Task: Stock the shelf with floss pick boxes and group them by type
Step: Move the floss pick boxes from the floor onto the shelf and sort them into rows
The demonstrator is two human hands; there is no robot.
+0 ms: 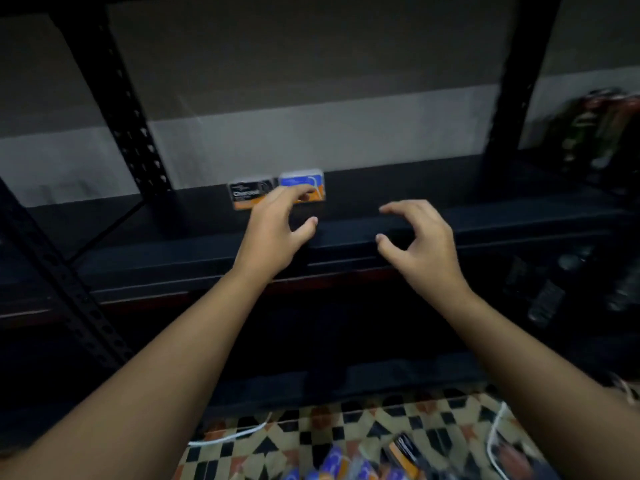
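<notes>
Left hand (277, 223) fingers spread, tips at blue box (302, 186), frame centre, beside charcoal box (246, 195); right hand (415, 237) empty, loosely curled, farther right.

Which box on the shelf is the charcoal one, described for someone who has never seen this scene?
Find the black shelf in front of the grey wall, where two small boxes stand side by side at the back. The charcoal box is the left one, just beyond the left hand. Its face is black over an orange strip, while the blue box beside it is blue over orange.
</notes>
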